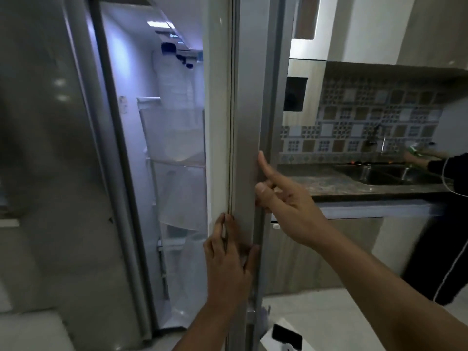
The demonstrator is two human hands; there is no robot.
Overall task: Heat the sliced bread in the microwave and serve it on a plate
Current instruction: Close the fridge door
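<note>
The tall silver fridge door stands open, edge-on in the middle of the view. Behind it the lit interior shows clear door bins that look empty. My left hand grips the door's edge low down, with fingers on the inner gasket side and the thumb on the outer face. Higher up, my right hand touches the door's outer edge with the thumb and the raised index finger, and its other fingers are curled. No bread, plate or microwave is plainly in view.
To the right are a dark stone counter and a steel sink under a patterned tile wall. Another person in a dark sleeve stands at the sink's right. A dark square panel sits in the cabinet column. A white box lies on the floor.
</note>
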